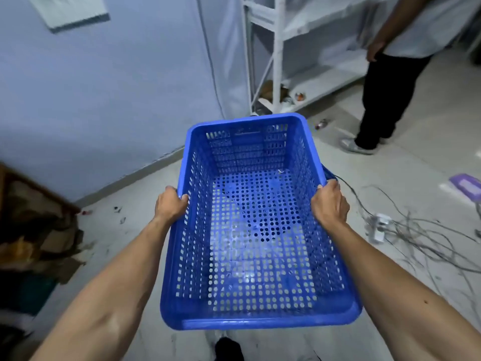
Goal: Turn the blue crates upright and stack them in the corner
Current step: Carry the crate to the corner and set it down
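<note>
While you carry it, the crate [256,225] sits upright, its open mouth toward you, held clear of the floor [406,162]. Your left hand [169,203] is closed over the left rim and your right hand [330,201] over the right rim. Turning appears done for this crate; stacking is not. The corner [229,105], between wall [109,100] and shelf [276,53], lies ahead, and no stack shows there. A blue edge shows just behind the crate's right side; whether it is another crate cannot be told. Cables [416,230] lie on the floor to your right.
</note>
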`<state>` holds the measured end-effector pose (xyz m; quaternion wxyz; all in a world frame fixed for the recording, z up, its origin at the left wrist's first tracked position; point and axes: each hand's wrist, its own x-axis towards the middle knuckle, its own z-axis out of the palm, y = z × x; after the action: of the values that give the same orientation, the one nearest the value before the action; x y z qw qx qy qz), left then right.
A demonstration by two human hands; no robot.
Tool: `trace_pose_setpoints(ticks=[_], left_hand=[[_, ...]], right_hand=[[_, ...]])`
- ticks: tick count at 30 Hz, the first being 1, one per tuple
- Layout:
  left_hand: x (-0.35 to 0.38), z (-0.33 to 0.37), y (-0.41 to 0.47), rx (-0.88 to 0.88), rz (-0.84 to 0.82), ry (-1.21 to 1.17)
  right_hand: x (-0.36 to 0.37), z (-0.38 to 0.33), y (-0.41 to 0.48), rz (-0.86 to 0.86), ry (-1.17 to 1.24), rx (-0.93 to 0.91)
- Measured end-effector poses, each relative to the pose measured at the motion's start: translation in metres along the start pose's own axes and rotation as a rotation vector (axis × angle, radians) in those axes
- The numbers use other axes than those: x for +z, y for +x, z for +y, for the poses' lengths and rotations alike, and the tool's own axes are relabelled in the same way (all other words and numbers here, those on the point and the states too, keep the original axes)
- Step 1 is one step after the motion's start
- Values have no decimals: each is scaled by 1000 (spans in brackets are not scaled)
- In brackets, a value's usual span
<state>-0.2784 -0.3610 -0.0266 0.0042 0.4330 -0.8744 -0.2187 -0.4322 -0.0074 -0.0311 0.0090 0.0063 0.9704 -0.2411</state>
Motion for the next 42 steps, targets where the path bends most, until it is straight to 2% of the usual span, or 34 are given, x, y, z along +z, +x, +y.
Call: trace_pose_setpoints(ticks=[8,14,21,32,42], left_hand=[[-80,-145,96,-132,72,-75],[-118,-213,154,-236,171,-172],[-142,-238,224,-328,221,-213],[-153,-266,387,-533,184,-205],[-136,-350,480,-751,94,-306]], right_hand=[[79,-184,-4,-68,-36,-163],[132,-286,-2,-97,-61,-267],[202,-382,50,-148,-72,-361],[338,-548,186,-344,-119,-509],[447,-694,215,-468,-279,-670]])
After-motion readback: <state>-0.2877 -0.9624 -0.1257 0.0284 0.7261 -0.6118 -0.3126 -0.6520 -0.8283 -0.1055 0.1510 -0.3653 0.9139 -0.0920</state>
